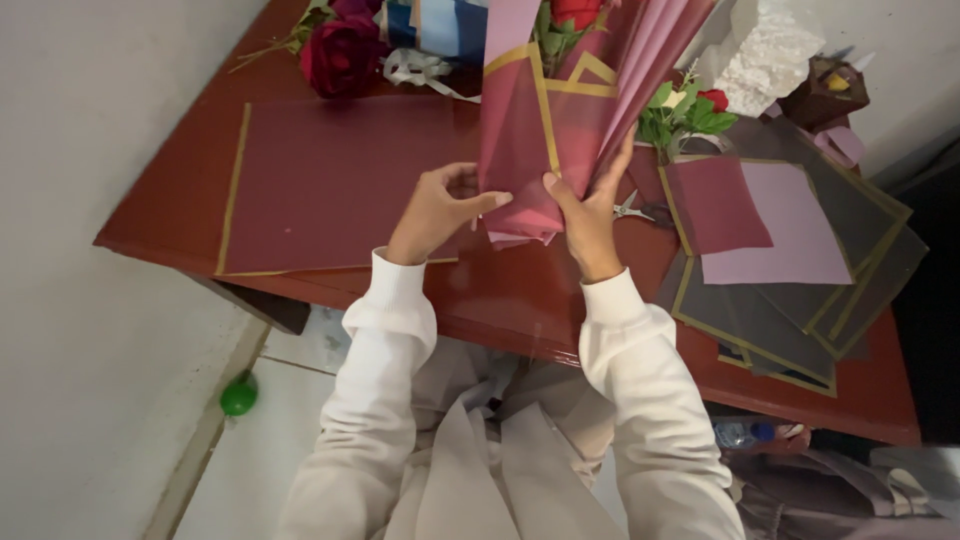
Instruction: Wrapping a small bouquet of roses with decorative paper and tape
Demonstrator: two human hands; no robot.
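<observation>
Red-brown worktop (180, 200) against a pale wall, tiled floor below. Far left: loose dark red rose (340, 55) near a blue box (445, 25); flat maroon wrapping sheet (330, 185) with gold edge. Centre: left hand (435, 212), fingers pinching the bouquet wrap (540, 130) at its lower left edge. Right hand (590, 215) grips the wrap's base, fingers curled behind, probably closed round it. Right: small scissors (632, 210), stacked grey and pink sheets (800, 270).

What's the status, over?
Both hands, left and right, gripping wrapped bouquet at its base. Held above table. Scissors beside right hand.
</observation>
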